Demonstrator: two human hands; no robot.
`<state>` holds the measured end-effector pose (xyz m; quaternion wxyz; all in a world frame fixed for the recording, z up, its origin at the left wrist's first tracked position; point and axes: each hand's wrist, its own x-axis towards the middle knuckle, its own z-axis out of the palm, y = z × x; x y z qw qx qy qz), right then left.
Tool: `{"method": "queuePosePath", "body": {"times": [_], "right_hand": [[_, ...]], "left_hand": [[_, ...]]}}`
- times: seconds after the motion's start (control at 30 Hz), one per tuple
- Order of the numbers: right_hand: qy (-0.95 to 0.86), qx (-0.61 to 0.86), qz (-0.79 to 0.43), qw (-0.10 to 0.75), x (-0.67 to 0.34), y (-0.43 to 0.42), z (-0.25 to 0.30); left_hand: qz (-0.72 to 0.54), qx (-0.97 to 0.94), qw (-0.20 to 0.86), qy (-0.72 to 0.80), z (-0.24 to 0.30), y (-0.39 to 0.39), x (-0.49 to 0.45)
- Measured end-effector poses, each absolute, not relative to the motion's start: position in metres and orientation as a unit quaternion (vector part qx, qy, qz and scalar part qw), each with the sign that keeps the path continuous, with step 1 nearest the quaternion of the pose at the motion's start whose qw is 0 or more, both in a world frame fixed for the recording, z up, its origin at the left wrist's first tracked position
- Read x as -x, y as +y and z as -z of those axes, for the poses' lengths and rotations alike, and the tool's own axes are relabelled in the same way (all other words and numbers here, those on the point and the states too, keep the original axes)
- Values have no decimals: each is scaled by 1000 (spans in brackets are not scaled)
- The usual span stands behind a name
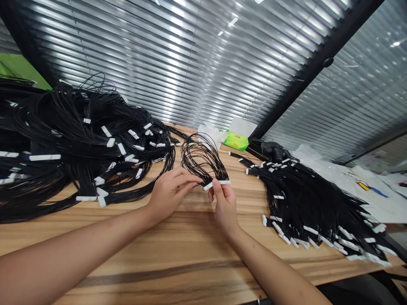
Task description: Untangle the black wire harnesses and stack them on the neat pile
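Observation:
A wire harness [203,153] of thin black wires loops up and away from my hands, with white connectors at both of its ends. My right hand [225,201] pinches those connectors between thumb and fingers, one connector [225,182] pointing right and the other angled to the left. Beside the left connector, my left hand [176,186] has its thumb and forefinger pressed together at the wire ends. Whatever lies between those left fingertips is too small to make out, possibly a single black wire.
A large tangled heap of black harnesses [104,142] with white connectors covers the table's left side. More harnesses [305,199] lie bundled at the right. Behind stand a green tissue pack [235,140] and metallic blinds [178,55]. Yellow-and-blue pliers [370,188] lie far right.

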<state>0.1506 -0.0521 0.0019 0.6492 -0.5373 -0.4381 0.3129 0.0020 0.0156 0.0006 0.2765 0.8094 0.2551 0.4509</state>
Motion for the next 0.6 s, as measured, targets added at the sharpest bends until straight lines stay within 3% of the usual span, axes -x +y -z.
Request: {"method": "queuePosePath", "body": {"times": [0.6], "right_hand": [[-470, 564, -302, 608, -157, -47, 0]], "left_hand": [[-341, -848, 287, 286, -3, 18, -6]]}}
